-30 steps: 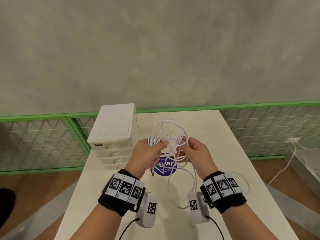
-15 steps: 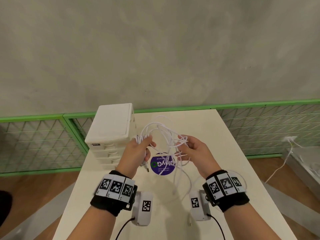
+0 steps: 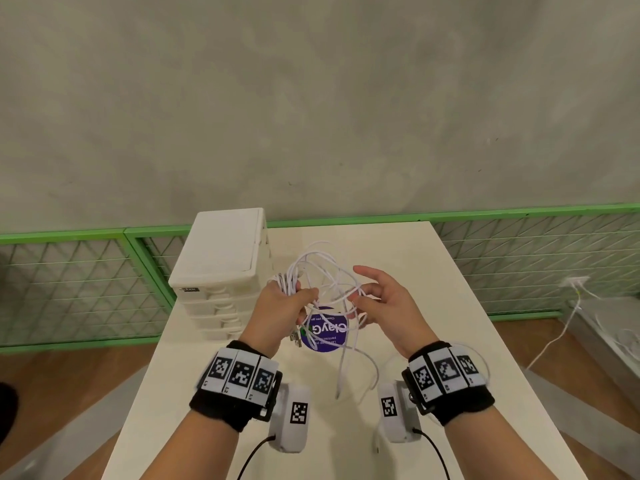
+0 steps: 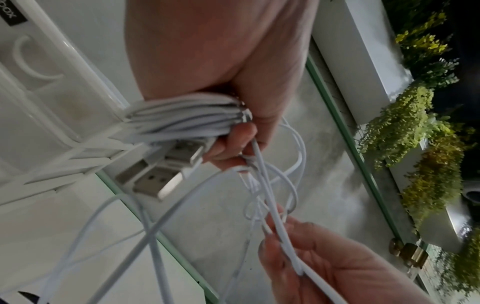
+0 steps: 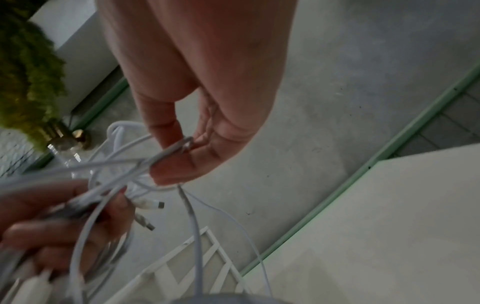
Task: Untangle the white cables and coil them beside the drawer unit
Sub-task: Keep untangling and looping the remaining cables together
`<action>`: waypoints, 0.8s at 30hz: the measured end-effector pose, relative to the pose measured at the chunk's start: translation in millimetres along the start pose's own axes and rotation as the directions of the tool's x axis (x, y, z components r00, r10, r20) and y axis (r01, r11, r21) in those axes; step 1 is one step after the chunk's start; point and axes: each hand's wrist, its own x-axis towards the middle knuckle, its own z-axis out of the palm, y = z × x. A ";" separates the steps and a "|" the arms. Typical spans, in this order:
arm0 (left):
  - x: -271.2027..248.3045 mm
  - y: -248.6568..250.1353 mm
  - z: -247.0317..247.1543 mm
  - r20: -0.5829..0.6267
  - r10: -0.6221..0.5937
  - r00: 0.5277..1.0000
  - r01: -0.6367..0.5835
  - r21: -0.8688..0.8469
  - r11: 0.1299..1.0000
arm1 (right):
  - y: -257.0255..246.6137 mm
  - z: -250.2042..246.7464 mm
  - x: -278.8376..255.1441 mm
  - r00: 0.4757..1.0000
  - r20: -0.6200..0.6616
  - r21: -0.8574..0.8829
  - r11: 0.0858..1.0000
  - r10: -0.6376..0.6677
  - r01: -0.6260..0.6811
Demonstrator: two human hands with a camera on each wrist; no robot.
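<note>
Left hand [image 3: 277,304] clamps bundled white cables [image 3: 323,271] as anchor; right hand [image 3: 382,299] pinches single strand, other fingers spread, teasing loop free beside drawer unit [image 3: 221,258].

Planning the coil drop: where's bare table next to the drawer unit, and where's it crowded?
Bare: far table strip right of the drawer unit, and the right side beyond the right hand. Crowded: centre, where white cables hang from the left hand over the purple sticker.
</note>
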 end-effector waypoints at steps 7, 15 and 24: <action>-2.0 1.5 0.2 0.002 0.007 1.000 -0.007 -0.078 0.997 | 5.6 -3.4 -1.8 0.998 0.042 -0.069 0.996 -0.047 0.049; -2.5 -0.6 -7.9 -0.011 -0.010 1.000 0.009 -0.081 0.997 | 2.6 -5.7 -10.2 0.995 0.084 -0.028 0.998 -0.050 0.052; -14.2 2.1 0.0 0.045 0.087 0.995 -0.084 -0.075 0.994 | -2.5 -8.6 -8.5 0.997 -0.081 -0.142 0.990 0.004 -0.016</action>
